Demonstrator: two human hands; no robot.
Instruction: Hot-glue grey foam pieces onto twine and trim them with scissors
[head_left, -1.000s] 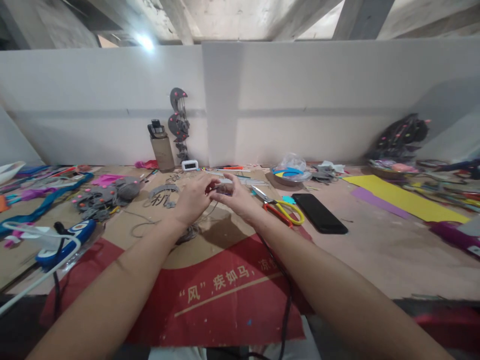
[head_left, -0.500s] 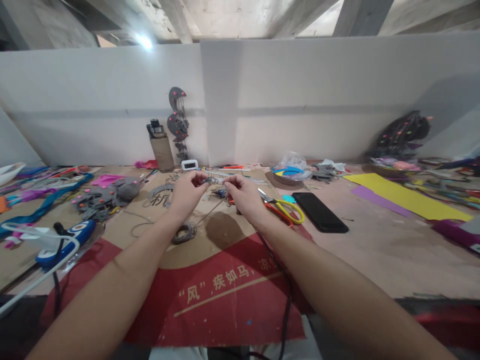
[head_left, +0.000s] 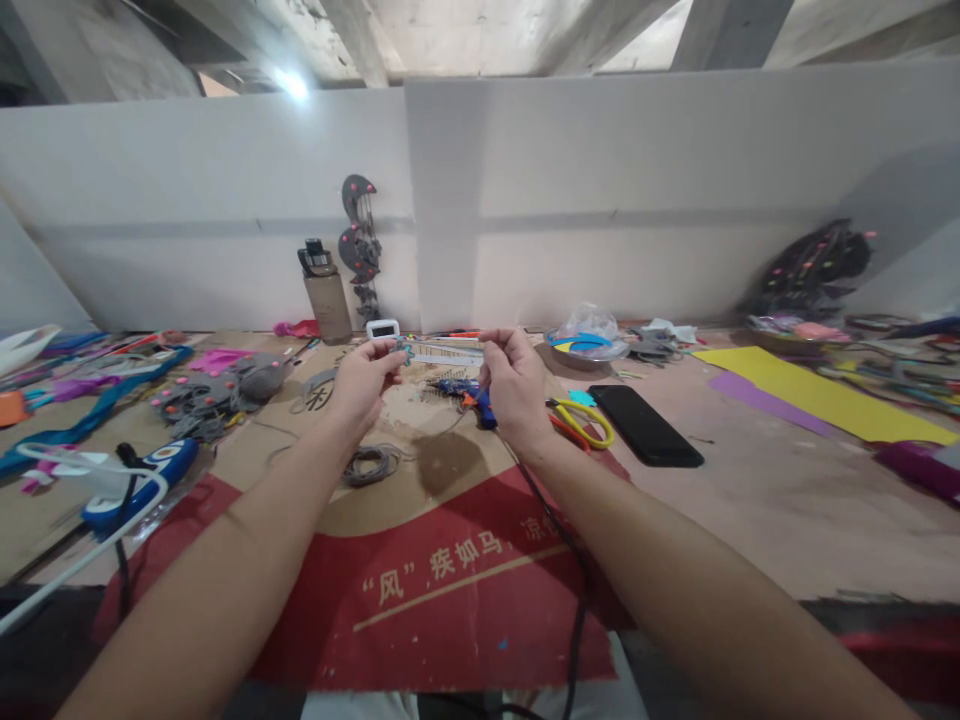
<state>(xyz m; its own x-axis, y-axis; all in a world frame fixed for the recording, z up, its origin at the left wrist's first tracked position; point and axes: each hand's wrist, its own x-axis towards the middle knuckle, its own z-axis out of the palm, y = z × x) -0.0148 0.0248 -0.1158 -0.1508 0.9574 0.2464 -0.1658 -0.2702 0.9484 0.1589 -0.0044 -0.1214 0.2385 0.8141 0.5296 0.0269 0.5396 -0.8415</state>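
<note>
My left hand (head_left: 366, 382) is closed in a pinch on a small grey-teal piece (head_left: 406, 352) whose exact kind is too small to make out. My right hand (head_left: 516, 380), its fingers pinched together, holds a thin grey cord (head_left: 459, 415). From there the cord runs down toward a loose grey coil (head_left: 371, 465) on the cardboard (head_left: 420, 505). A blue glue gun (head_left: 485, 408) lies on the cardboard just below my right hand, partly hidden by it. Yellow and orange-handled scissors (head_left: 592, 425) rest to the right of that wrist.
A black phone (head_left: 646, 425) lies to the right, near yellow sheet (head_left: 825, 395). Behind stand a bottle (head_left: 328, 300), a small white timer (head_left: 382, 329) and a bowl (head_left: 585, 350). Grey felt pieces (head_left: 225, 395) and a blue power strip (head_left: 142, 485) are at left.
My hands have moved apart: the right went right and slightly up, the left a little left. The cord has shifted with the right hand, and the glue gun shows more.
</note>
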